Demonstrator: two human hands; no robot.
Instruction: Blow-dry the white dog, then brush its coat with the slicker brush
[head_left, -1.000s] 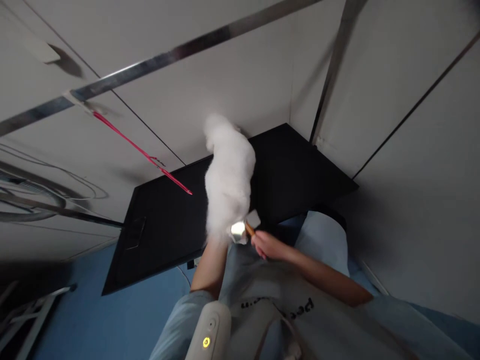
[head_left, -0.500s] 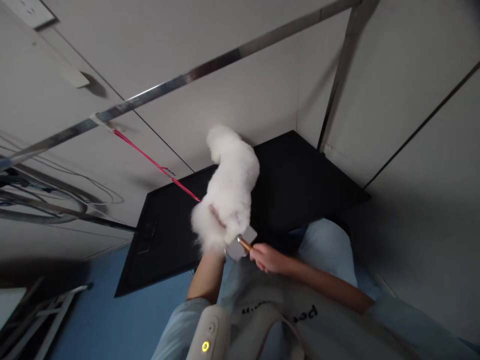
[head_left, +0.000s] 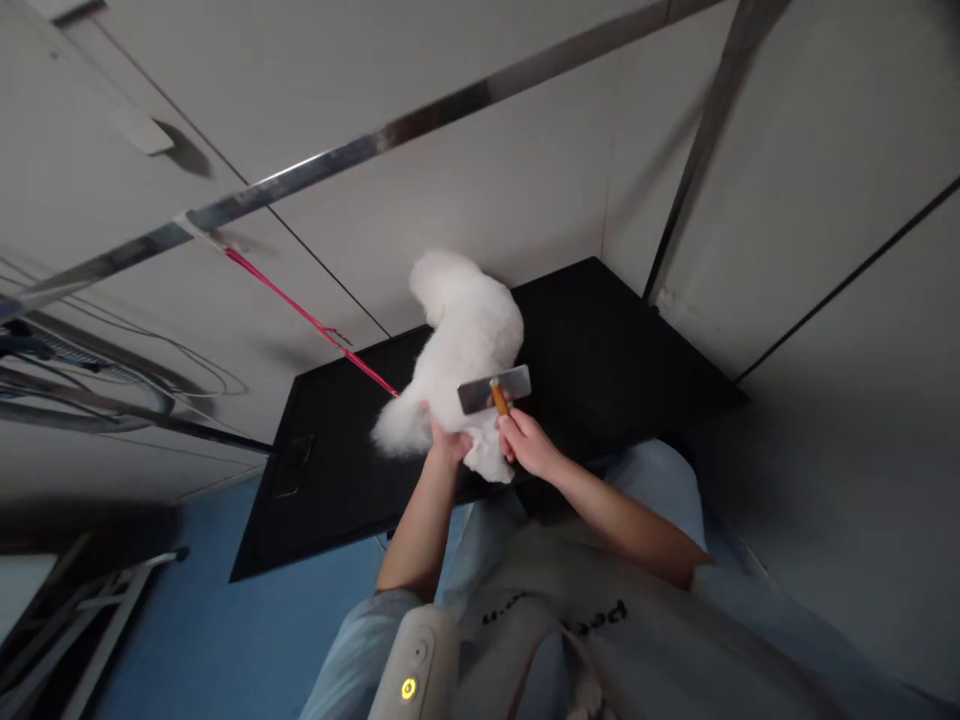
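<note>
A fluffy white dog (head_left: 469,330) stands on a black grooming table (head_left: 600,360). My left hand (head_left: 448,440) grips the dog at its near end, the thumb sunk in the fur and the other fingers partly hidden. In my right hand (head_left: 529,443) is a slicker brush (head_left: 480,393), held by its wooden handle. The flat metal back of its head faces up over the dog's coat. Whether the bristles touch the fur cannot be seen. A red leash (head_left: 300,310) runs from the dog's left side up to a metal bar (head_left: 330,160).
Behind the table rises a pale wall (head_left: 540,180), with the bar crossing in front and an upright post (head_left: 697,160) at the right. Hoses and cables (head_left: 97,385) hang at the left. Below lies a blue floor (head_left: 195,580), with a white metal frame (head_left: 112,630) at lower left.
My right hand has carried the slicker brush up from the dog's near end onto its coat. My left hand, earlier buried under fur, has moved up and now shows against the dog.
</note>
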